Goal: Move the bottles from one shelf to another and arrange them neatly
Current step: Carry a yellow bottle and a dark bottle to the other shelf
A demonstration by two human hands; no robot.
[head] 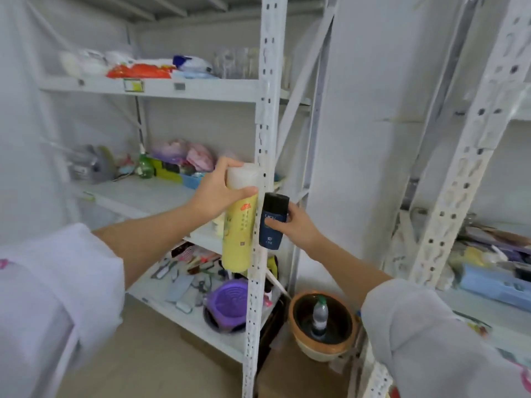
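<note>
My left hand (214, 191) grips a tall yellow bottle (240, 234) by its white cap, holding it upright in front of the white rack's corner post. My right hand (294, 224) holds a small dark blue bottle (272, 225) with a black cap just right of that post. Both bottles hang in the air at the height of the middle shelf (138, 193). A green bottle (144, 166) stands at the back of that shelf. A pale bottle (219, 225) shows partly behind the yellow one.
The left rack (265, 116) carries packets on its upper shelf, bags and boxes on the middle one, tools and a purple bowl (227, 303) below. A plastic water bottle stands in a brown pot (321, 326) on the floor. A second rack (448, 202) stands right.
</note>
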